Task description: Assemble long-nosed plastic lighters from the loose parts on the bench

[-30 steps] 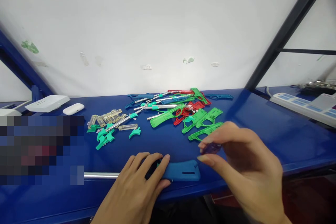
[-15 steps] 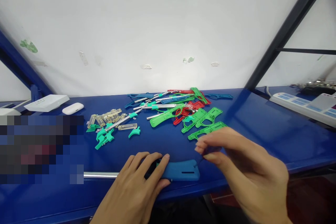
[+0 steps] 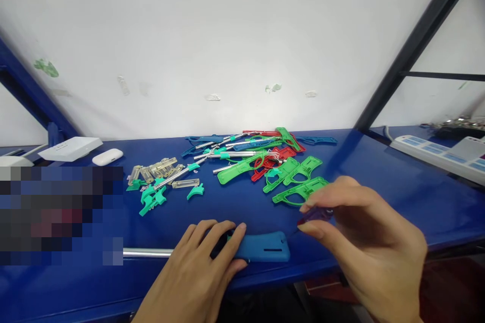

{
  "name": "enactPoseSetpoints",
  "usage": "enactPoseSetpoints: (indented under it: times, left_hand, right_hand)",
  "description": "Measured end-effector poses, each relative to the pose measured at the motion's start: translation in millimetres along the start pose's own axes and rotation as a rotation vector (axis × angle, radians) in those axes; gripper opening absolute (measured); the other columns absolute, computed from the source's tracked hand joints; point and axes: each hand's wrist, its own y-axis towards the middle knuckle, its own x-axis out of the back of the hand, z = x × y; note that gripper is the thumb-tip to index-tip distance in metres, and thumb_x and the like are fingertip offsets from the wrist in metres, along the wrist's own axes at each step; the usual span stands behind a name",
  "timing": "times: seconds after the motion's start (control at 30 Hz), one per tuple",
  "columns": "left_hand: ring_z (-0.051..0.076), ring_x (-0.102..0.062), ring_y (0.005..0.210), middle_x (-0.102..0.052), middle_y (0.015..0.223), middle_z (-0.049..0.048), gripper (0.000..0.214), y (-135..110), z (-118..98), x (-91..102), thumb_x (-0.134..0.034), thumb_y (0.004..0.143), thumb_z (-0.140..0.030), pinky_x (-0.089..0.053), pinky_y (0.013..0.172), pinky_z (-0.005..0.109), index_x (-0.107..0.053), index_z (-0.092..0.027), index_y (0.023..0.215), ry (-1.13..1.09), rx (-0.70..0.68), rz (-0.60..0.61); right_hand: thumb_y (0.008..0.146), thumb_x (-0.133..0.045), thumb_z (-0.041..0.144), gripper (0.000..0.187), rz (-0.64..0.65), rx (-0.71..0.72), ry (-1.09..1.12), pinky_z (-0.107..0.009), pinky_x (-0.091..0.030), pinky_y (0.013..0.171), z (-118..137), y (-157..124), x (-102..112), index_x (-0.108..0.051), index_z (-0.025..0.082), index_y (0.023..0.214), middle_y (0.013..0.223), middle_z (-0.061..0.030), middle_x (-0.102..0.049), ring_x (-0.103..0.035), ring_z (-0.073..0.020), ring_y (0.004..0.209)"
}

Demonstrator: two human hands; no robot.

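A blue long-necked lighter (image 3: pixel 265 247) lies flat at the table's front edge, its metal tube (image 3: pixel 147 253) pointing left. My left hand (image 3: pixel 200 262) is closed round its trigger section and presses it to the table. The handle end shows a dark slot and a small hole near the corner. To the right of that end, in the air, my right hand (image 3: pixel 359 237) pinches a small screwdriver (image 3: pixel 320 213) with a purple see-through handle between thumb and fingers. Its thin shaft is barely visible, and its tip is apart from the lighter.
Behind the hands lie green lighter shells (image 3: pixel 299 192), red shells (image 3: pixel 269 161), metal tubes with wires, clear fuel tanks (image 3: pixel 162 167) and teal triggers (image 3: pixel 153 199). A white case (image 3: pixel 107 157) sits at left, a power strip (image 3: pixel 439 154) at right. A blurred patch covers the left side.
My right hand has moved up and right with the screwdriver, drawing it away from the hole in the lighter's handle. My left hand keeps its hold on the lighter.
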Motion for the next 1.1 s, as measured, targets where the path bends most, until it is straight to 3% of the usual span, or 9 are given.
enactPoseSetpoints:
  times: [0.1, 0.2, 0.33, 0.57, 0.83, 1.0, 1.1]
  left_hand:
    - [0.032, -0.07, 0.109, -0.073, 0.127, 0.0116, 0.04, 0, 1, -0.3, -0.038, 0.113, -0.029, -0.066, 0.084, 0.053, -0.057, -0.019, 0.147, 0.0, 0.001, 0.002]
    - [0.032, -0.07, 0.109, -0.073, 0.127, 0.0116, 0.04, 1, 1, 0.2, -0.039, 0.113, -0.029, -0.066, 0.085, 0.052, -0.056, -0.02, 0.148, 0.004, 0.002, 0.0]
    - [0.032, -0.07, 0.108, -0.074, 0.126, 0.0112, 0.039, 0, 1, 1.2, -0.041, 0.113, -0.031, -0.066, 0.084, 0.051, -0.057, -0.02, 0.147, -0.003, 0.002, 0.004]
    - [0.032, -0.071, 0.107, -0.074, 0.126, 0.0116, 0.039, -1, -1, 0.5, -0.04, 0.113, -0.029, -0.066, 0.084, 0.053, -0.057, -0.019, 0.147, -0.005, 0.002, 0.0]
    - [0.032, -0.07, 0.109, -0.073, 0.127, 0.0119, 0.039, -1, 0, 1.0, -0.04, 0.113, -0.029, -0.066, 0.085, 0.051, -0.057, -0.019, 0.146, 0.008, -0.007, 0.0]
    - [0.032, -0.07, 0.11, -0.073, 0.128, 0.0117, 0.039, -2, 1, 0.4, -0.04, 0.113, -0.029, -0.066, 0.085, 0.051, -0.056, -0.019, 0.147, 0.015, -0.004, 0.0]
    - [0.032, -0.071, 0.108, -0.074, 0.127, 0.0114, 0.039, -1, 1, 0.3, -0.038, 0.113, -0.028, -0.066, 0.084, 0.052, -0.057, -0.019, 0.146, 0.005, -0.003, -0.009]
  right_hand:
    - [0.084, -0.088, 0.015, 0.024, -0.008, -0.015, 0.016, -0.035, -0.052, 0.068, -2, 0, -2, -0.075, 0.028, 0.1, 0.083, 0.0015, -0.068, -0.064, -0.0196, 0.079]
    - [0.087, -0.085, 0.014, 0.025, 0.014, -0.05, 0.063, -0.035, -0.058, 0.076, -3, -4, -5, -0.073, 0.029, 0.102, 0.091, 0.0012, -0.074, -0.071, -0.0206, 0.086]
    - [0.09, -0.08, 0.008, 0.037, 0.0, -0.006, 0.139, -0.031, -0.063, 0.072, -6, -10, -7, -0.07, 0.033, 0.115, 0.095, 0.0053, -0.077, -0.075, -0.0167, 0.08]
    - [0.106, -0.055, 0.013, 0.037, 0.198, 0.002, 0.01, -0.027, -0.063, 0.081, -3, -6, 3, -0.074, 0.034, 0.129, 0.111, 0.0025, -0.082, -0.077, -0.0147, 0.09]
    - [0.101, -0.068, 0.014, 0.026, 0.063, -0.05, 0.039, -0.026, -0.062, 0.07, -7, 0, 1, -0.08, 0.034, 0.114, 0.093, 0.003, -0.08, -0.075, -0.0152, 0.081]
    - [0.094, -0.076, 0.012, 0.029, 0.024, 0.012, 0.048, -0.031, -0.059, 0.068, -9, 0, 0, -0.081, 0.033, 0.114, 0.091, 0.0023, -0.079, -0.072, -0.0172, 0.079]
    - [0.091, -0.082, 0.02, 0.025, -0.05, 0.025, 0.063, -0.036, -0.056, 0.065, -9, 0, 0, -0.081, 0.033, 0.112, 0.088, 0.001, -0.077, -0.069, -0.0202, 0.077]
